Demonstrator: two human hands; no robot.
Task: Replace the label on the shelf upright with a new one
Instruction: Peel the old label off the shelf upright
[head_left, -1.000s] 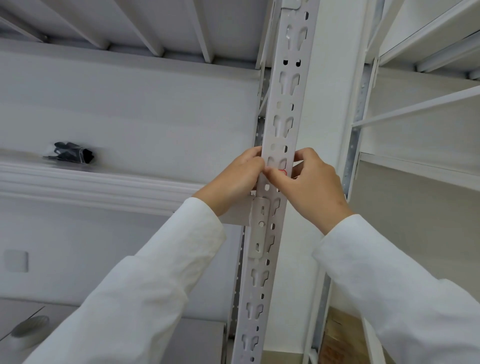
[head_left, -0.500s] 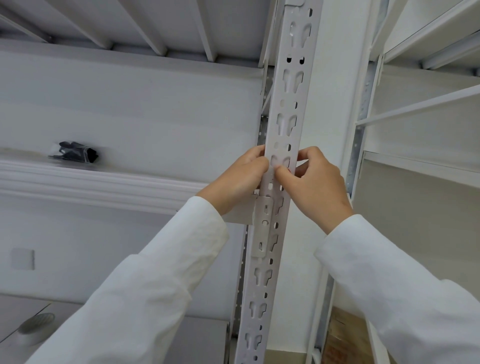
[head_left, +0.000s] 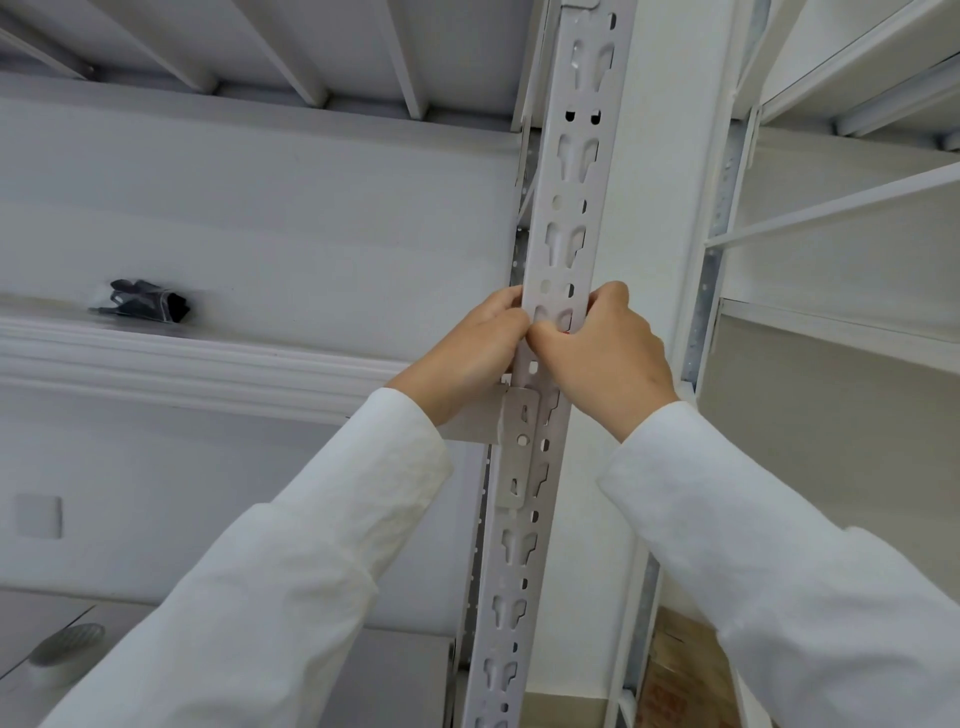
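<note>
Both hands meet at the centre of the frame on the face of the white perforated shelf upright (head_left: 563, 244), which runs from the top centre down to the bottom centre. The left hand (head_left: 475, 353) has its fingers curled against the upright's left edge, thumb tip pressed to the metal; the right hand (head_left: 605, 353) curls round the right edge with its thumb meeting the left one on the front face. Between the thumbs and the right fingers a small trace of red (head_left: 570, 328) shows, which may be part of the label, but it is too hidden to say whether it is the old one or the new one, or whether either hand truly pinches it. Judging from this, the work is at the label itself: either peeling or pressing down, and I cannot tell which. No spare label or backing strip is visible anywhere, so how much is left stays uncertain. Just below the hands a metal bracket (head_left: 519, 447) is hooked into the upright. At the left of the frame a dark bagged item (head_left: 148, 301) lies on a white ledge (head_left: 156, 353), well apart from the work.
</note>
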